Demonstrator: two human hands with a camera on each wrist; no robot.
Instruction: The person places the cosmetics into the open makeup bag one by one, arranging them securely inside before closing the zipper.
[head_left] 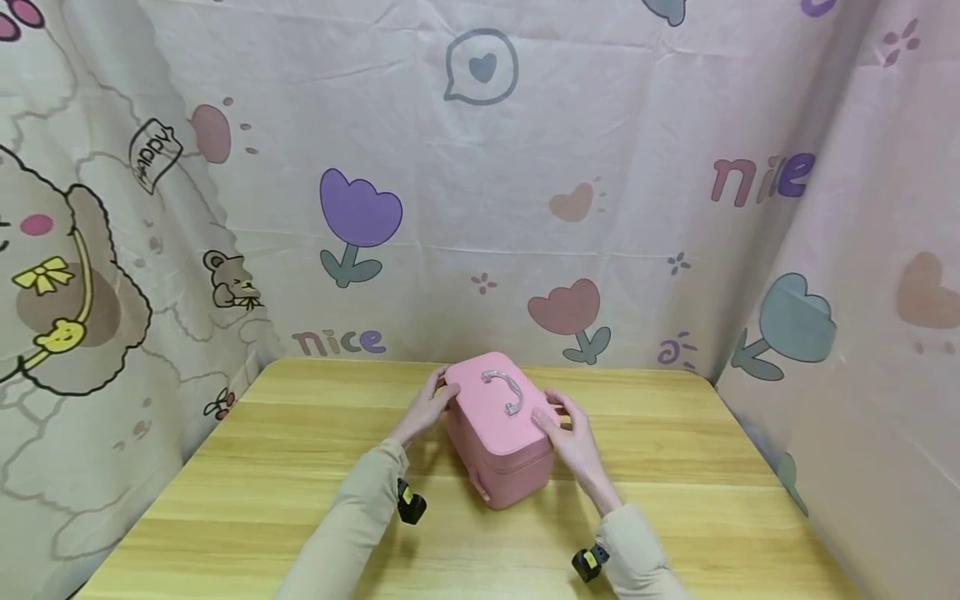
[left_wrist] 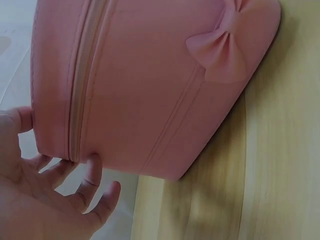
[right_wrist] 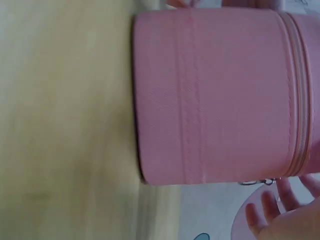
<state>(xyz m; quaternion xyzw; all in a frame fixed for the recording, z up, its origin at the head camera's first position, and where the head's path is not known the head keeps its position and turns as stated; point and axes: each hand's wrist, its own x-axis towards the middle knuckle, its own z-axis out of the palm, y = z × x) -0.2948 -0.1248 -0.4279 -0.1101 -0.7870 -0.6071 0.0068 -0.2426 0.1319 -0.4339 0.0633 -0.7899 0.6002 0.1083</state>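
A pink zippered cosmetic case (head_left: pixel 483 417) stands upright on the wooden table, turned at an angle, lid closed. A silvery curved handle (head_left: pixel 513 390) tops it. My left hand (head_left: pixel 429 408) grips the lid's far left edge, thumb on top and fingers at the side. At the right edge my right hand (head_left: pixel 573 437) holds the lid, its thumb over the top. In the left wrist view a pink bow (left_wrist: pixel 227 42) decorates the case's side below the zipper (left_wrist: pixel 82 85). A metal zipper pull (right_wrist: pixel 267 182) shows near my right fingers in the right wrist view.
The light wooden table (head_left: pixel 300 467) carries the case near its middle. A pale printed curtain (head_left: pixel 450 183) hangs behind the table and along both sides. Black wrist cameras sit at my left cuff (head_left: pixel 410 504) and right cuff (head_left: pixel 588 562).
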